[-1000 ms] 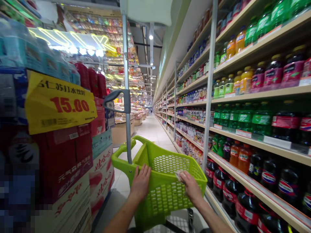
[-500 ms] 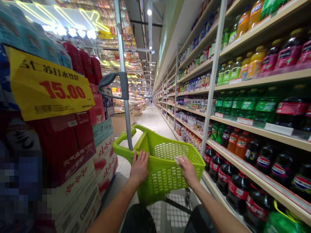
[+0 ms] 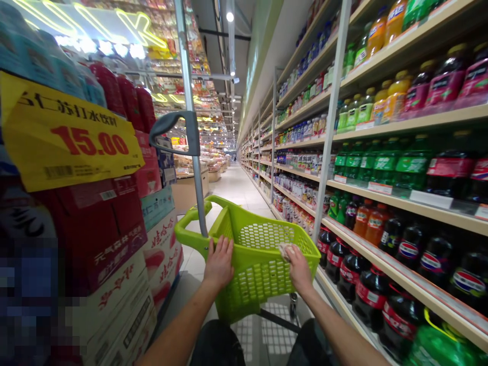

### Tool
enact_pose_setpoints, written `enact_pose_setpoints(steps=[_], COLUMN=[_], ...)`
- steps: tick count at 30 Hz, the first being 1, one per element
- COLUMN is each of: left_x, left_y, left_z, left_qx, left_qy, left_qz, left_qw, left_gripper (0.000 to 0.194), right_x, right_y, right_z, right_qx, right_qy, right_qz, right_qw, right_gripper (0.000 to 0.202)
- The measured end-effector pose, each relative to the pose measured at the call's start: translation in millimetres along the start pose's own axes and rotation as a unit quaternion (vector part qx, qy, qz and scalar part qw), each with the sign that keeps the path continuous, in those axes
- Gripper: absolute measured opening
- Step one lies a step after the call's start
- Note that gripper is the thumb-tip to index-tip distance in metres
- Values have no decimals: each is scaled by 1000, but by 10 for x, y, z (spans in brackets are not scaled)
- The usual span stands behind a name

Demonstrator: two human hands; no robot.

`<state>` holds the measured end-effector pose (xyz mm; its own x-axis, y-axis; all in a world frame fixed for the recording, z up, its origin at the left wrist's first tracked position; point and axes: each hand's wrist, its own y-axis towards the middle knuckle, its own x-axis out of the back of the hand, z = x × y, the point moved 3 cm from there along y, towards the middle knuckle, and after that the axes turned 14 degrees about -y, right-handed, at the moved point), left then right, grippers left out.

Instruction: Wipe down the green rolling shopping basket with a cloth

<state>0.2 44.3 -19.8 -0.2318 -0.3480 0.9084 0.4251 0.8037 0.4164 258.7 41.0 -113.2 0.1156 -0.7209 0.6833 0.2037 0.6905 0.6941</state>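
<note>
Pinching a crumpled whitish wad (image 3: 284,249) at the lime-green plastic basket (image 3: 253,279), the right hand (image 3: 299,267) seems mid-work, remainder unclear; the left hand (image 3: 219,263) lies flat.

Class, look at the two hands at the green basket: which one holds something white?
The right hand, nearer the bottle shelves: crumpled white material shows in its grip, while none shows at the left hand.
</note>
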Motion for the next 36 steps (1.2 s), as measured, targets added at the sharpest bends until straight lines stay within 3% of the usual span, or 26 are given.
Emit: enact_pose_setpoints(steps=[2,3,7,9,11,15,17,21,23,25,28,30,32,36], left_x=[1,2,12,16,19,15,10,-2,1,11,25,25,16,-2], left_y=[2,3,-2,-8,-14,-18,-16,-13,-18,-27,-35,-33,-28,-26], left_z=[-7,-9,0,14,25,23,20,32,37,37,23,13,12,31], left_qx=[1,2,3,2,0,-4,-2,-2,-7,-9,-9,-8,-4,-5], left_qy=[-1,-1,-4,-6,-9,-16,-20,-12,-4,-1,-10,-16,-17,-9], left_qz=[1,2,4,6,6,3,1,11,18,23,25,22,20,26], left_qw=[1000,1000,1000,1000,1000,1000,1000,1000,1000,1000,1000,1000,1000,1000], left_gripper=[69,69,70,70,70,69,69,70,71,71,70,70,71,72], right_x=[31,27,-73,-101,-90,-8,-5,-104,-124,-107,-36,-5,-19,-88], right_y=[0,2,14,21,22,2,-8,-7,1,7,12,14,19,49], right_z=[-158,-122,514,704,585,-59,-85,563,760,657,220,109,292,948], right_qx=[-37,-36,49,83,85,-15,-35,58,95,88,11,-20,-5,79], right_qy=[-13,-13,27,47,44,-9,-12,35,50,43,8,-1,17,71], right_qz=[-2,0,-3,-14,-20,-39,-50,-45,-32,-14,-4,-6,-3,-9], right_qw=[999,999,998,995,995,999,998,997,994,995,1000,1000,1000,994], right_gripper=[50,49,55,58,57,52,52,57,58,57,54,53,53,55])
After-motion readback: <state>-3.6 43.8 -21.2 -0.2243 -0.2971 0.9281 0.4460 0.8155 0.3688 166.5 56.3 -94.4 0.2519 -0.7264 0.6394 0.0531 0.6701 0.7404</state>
